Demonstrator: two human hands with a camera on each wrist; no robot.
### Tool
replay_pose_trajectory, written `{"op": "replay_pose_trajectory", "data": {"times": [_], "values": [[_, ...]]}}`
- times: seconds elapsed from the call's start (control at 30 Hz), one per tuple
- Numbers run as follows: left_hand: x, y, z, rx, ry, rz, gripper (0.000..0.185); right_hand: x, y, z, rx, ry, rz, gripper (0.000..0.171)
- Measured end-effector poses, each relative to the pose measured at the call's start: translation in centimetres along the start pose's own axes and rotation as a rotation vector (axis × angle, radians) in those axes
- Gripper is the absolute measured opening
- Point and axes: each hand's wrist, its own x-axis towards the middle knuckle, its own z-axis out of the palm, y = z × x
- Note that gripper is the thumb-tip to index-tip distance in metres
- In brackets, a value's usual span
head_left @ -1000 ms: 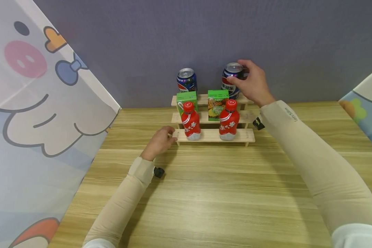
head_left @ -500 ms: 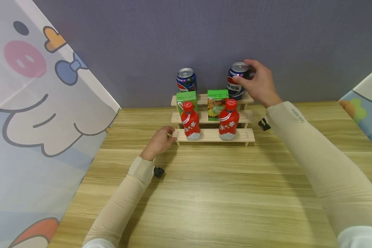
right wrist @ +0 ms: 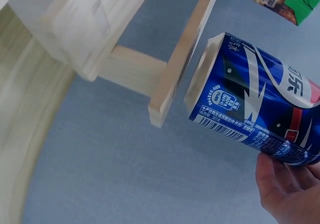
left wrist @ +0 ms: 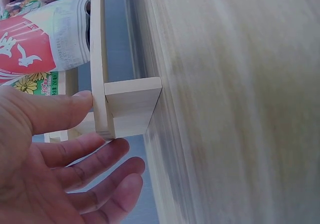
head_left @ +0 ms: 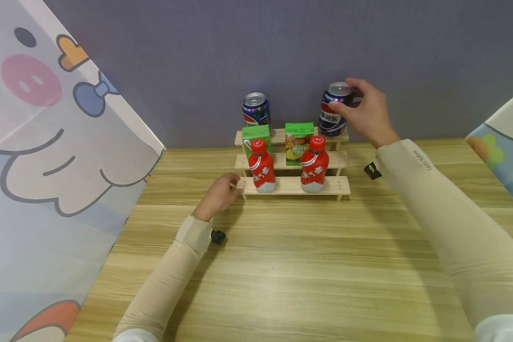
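Right hand (head_left: 367,111) is holding the held can (head_left: 331,116), fingers and thumb wrapping its side. Can is hanging upright just above the right end of the top step of the rack (head_left: 288,186); the right wrist view is showing a narrow gap under its base. Label is reading "事可乐" from the head view; a barcode is showing low on its blue side, fine print around it.

Left hand (head_left: 219,192) is resting at the left end of the rack's bottom step, thumb on the board, other fingers loosely spreading; can't tell how hard it's pressing.

Other can (head_left: 255,111), matching blue, is standing on the rack's top step, left side. Left drink box (head_left: 256,131) and right drink box (head_left: 296,145), both green, are standing on the middle step. Left bottle (head_left: 262,168) and right bottle (head_left: 314,168), both red, are standing on the bottom step and partly blocking the boxes; their white characters are too small to read surely. Right sleeve (head_left: 449,228) is reading "Let's Slim". Grey wall (head_left: 222,57) is rising behind the rack.
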Motion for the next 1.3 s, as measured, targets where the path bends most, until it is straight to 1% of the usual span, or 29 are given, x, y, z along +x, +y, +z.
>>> {"op": "replay_pose_trajectory", "data": {"times": [0.2,0.4,0.7,0.93,1.13,1.3], "values": [[0.0,-0.1,-0.1,-0.003,0.003,0.007,0.039,-0.1,0.3,-0.9,-0.009,0.038,-0.007,0.067],[0.0,-0.2,-0.2,0.000,0.004,0.003,0.039,-0.2,1.3,-1.8,-0.008,0.053,0.001,0.065],[0.0,0.1,-0.1,-0.010,0.014,0.003,0.041,-0.6,2.4,-3.3,0.016,0.090,0.014,0.064],[0.0,0.0,0.0,-0.006,0.012,-0.004,0.041,-1.1,3.3,-4.3,0.024,0.094,0.036,0.065],[0.0,-0.1,0.1,0.001,0.012,-0.008,0.041,-1.7,4.4,-4.9,0.002,0.109,0.035,0.065],[0.1,0.0,0.1,0.002,0.013,-0.007,0.041,-2.0,5.4,-5.1,-0.043,0.113,0.040,0.066]]}}
